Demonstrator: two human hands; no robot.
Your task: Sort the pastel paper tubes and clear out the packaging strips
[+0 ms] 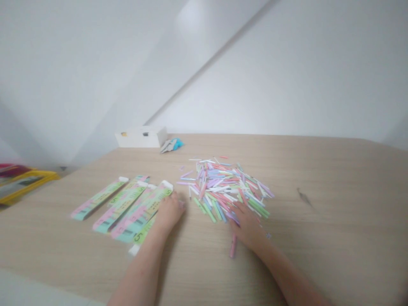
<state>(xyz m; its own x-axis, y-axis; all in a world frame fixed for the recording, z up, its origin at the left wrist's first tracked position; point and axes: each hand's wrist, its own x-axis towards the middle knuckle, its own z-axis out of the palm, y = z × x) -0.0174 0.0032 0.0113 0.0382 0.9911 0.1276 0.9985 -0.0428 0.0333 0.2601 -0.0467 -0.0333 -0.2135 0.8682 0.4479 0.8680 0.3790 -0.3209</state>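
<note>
My left hand (171,211) is low over the right end of a row of long, flat pastel boxes (123,208). Its blurred fingers lie against the far end of the nearest box, a green one (142,233) marked "5" and partly hidden by my forearm; their grip is unclear. Across the near edge of a loose heap of slim pastel sticks (223,182), pen-like in shape, reach the stretched-out fingers of my right hand (247,223). A single pink stick (233,246) lies just below that hand. The sticks' exact kind is too blurred to tell.
On the wooden table (334,246), a white box (142,138) stands at the back left, with a crumpled grey and blue item (172,145) beside it. A small dark object (304,196) lies to the right. Beyond the left edge is a yellow-rimmed container (28,185).
</note>
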